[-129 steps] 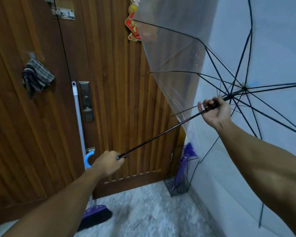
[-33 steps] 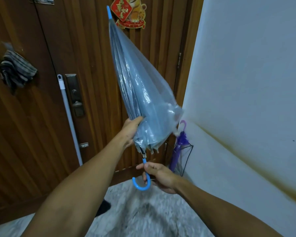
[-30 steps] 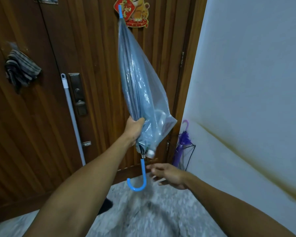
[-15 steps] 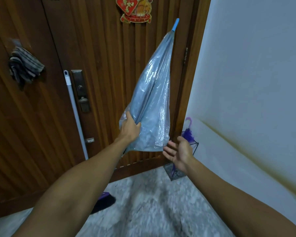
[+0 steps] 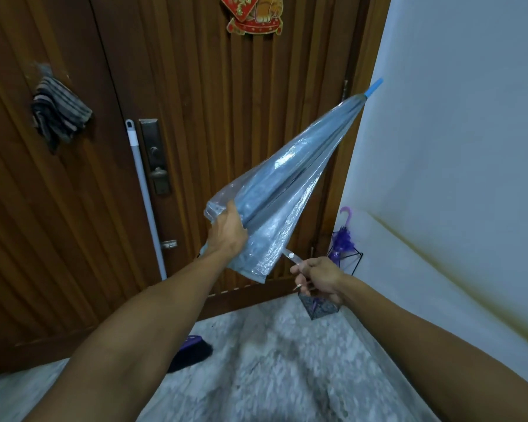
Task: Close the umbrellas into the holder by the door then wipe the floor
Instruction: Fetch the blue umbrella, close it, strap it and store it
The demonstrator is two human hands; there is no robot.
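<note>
Clear plastic, folded down loose over dark ribs — that is the transparent umbrella (image 5: pixel 282 190) I have in front of me, held up off the floor and slanted, its blue tip (image 5: pixel 374 87) pointing up and right toward the edge of the white wall (image 5: pixel 454 132). My left hand (image 5: pixel 227 231) is wrapped around the gathered canopy near its open lower end, fingers hidden behind the plastic. My right hand (image 5: pixel 319 280) is closed in a pinch on the umbrella's clear closing strap (image 5: pixel 291 257), which runs taut from the canopy hem down to my fingertips. The handle is hidden from me.

Just beyond my right hand, in the corner where wall meets door, stands the black wire umbrella holder (image 5: pixel 346 269); a folded purple umbrella with a curved pale-violet handle (image 5: pixel 342 236) already sits upright in it. Its base is partly covered by my hand.

Behind everything is the brown slatted wooden door (image 5: pixel 211 117) with a metal lock plate (image 5: pixel 154 153). A grey-handled broom (image 5: pixel 144 193) leans against it, its dark bristles and purple head resting on the grey speckled stone floor (image 5: pixel 272 376). A striped grey cloth (image 5: pixel 60 115) hangs on the door at left, and a red and gold paper ornament (image 5: pixel 253 13) is at the top.
</note>
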